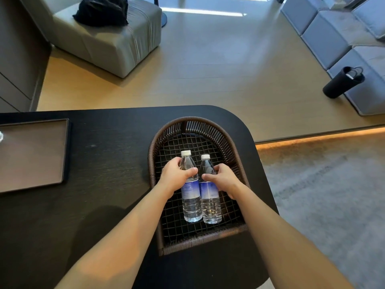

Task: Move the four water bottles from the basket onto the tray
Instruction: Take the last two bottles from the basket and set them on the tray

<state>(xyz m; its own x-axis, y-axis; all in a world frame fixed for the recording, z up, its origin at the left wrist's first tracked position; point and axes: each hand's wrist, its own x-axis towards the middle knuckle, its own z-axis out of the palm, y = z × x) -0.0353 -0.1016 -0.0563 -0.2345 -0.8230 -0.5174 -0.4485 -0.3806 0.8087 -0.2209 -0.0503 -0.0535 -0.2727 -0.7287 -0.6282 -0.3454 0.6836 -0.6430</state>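
Observation:
Two clear water bottles with white caps and blue labels lie side by side in a dark woven basket point(233, 147) on a black table. My left hand point(177, 176) is wrapped around the upper part of the left bottle point(191, 203). My right hand point(224, 180) is wrapped around the upper part of the right bottle point(210, 205). Both bottles rest on the basket's mesh floor. A flat brown tray point(31, 155) with a dark rim sits at the table's left edge. At its far left edge a small clear object point(1, 136) shows, cut off by the frame.
The black table point(108, 163) has a rounded far right corner. Beyond it are a wooden floor, a grey armchair point(112, 38) with a black bag on it, a grey sofa point(343, 38) and a black cylinder point(341, 82) at right. Grey carpet lies right of the table.

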